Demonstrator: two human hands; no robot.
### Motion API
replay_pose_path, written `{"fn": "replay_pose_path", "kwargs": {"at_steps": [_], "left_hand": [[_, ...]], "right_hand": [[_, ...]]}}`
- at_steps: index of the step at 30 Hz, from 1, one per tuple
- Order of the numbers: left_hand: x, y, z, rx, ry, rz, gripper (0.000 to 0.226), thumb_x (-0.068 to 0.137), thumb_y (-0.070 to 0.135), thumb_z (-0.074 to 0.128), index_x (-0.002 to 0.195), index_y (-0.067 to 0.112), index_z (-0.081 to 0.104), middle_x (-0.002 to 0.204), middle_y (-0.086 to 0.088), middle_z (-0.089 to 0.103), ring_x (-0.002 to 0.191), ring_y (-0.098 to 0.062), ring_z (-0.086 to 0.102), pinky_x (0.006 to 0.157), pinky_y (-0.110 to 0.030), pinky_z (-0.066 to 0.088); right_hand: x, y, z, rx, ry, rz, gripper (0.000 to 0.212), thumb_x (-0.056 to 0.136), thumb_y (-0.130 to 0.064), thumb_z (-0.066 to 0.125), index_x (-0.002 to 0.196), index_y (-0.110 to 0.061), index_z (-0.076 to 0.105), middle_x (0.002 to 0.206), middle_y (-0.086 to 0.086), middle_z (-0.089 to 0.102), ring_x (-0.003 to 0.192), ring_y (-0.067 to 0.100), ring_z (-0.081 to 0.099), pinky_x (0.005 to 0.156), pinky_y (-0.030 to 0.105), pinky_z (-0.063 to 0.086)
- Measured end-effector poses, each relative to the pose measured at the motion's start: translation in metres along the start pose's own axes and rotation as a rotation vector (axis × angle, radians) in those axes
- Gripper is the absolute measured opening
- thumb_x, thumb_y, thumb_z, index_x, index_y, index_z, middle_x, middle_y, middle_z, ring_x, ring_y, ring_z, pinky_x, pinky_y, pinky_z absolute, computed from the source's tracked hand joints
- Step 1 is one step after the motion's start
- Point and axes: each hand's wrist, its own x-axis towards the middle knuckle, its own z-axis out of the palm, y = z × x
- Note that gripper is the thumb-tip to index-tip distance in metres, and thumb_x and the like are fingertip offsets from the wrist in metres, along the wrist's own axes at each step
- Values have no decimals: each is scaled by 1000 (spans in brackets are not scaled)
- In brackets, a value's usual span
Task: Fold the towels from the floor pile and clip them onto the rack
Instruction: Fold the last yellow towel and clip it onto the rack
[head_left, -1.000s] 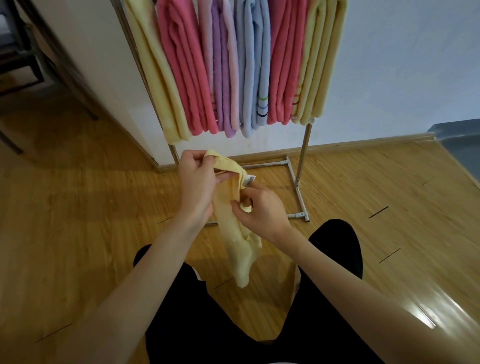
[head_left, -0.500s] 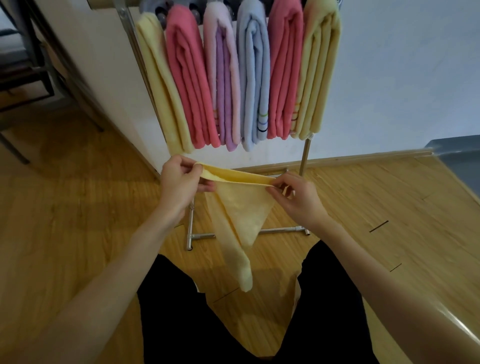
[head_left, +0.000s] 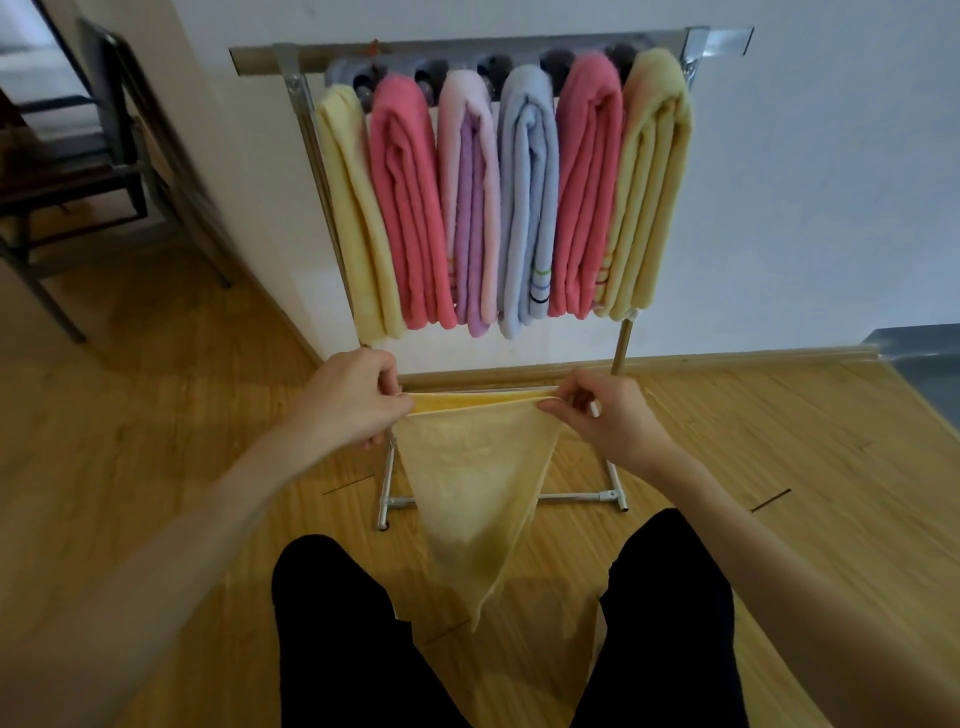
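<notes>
Both hands hold a yellow towel (head_left: 470, 488) stretched level in front of the rack (head_left: 467, 52). The left hand (head_left: 353, 397) pinches the towel's top edge at its 9 o'clock end, the right hand (head_left: 608, 415) pinches the 3 o'clock end, and the edge runs taut between them. Below that edge the cloth narrows to a point hanging toward 6 o'clock, above the gap between the person's dark-trousered legs (head_left: 332, 623).

At 12 o'clock, six folded towels hang side by side from the rack's top bar: pale yellow (head_left: 358, 218), pink (head_left: 410, 208), lilac (head_left: 470, 208), light blue (head_left: 530, 208), pink (head_left: 589, 187) and yellow (head_left: 649, 187), packed edge to edge across the bar. The rack's foot frame (head_left: 387, 501) stands on the wooden floor (head_left: 779, 441) just behind the hanging cloth.

Open floor lies at 3 o'clock and 9 o'clock. A dark chair (head_left: 78, 171) stands well apart at 10 o'clock.
</notes>
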Motion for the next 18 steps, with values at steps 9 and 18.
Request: {"fn": "replay_pose_path", "kwargs": {"at_steps": [9, 18], "left_hand": [[3, 0, -8, 119, 70, 142, 22, 84, 23, 60, 64, 16, 53, 64, -1, 54, 60, -14, 51, 53, -25, 35], [-6, 25, -3, 9, -194, 433, 37, 98, 17, 43, 126, 41, 42, 104, 13, 55, 90, -4, 54, 74, -24, 45]], "right_hand": [[8, -17, -22, -61, 51, -91, 19, 88, -18, 66, 104, -16, 57, 70, -4, 60, 63, 13, 55, 62, 23, 48], [27, -20, -19, -120, 64, -24, 6, 89, -14, 64, 90, -12, 69, 76, -8, 64, 67, -1, 55, 65, 15, 45]]}}
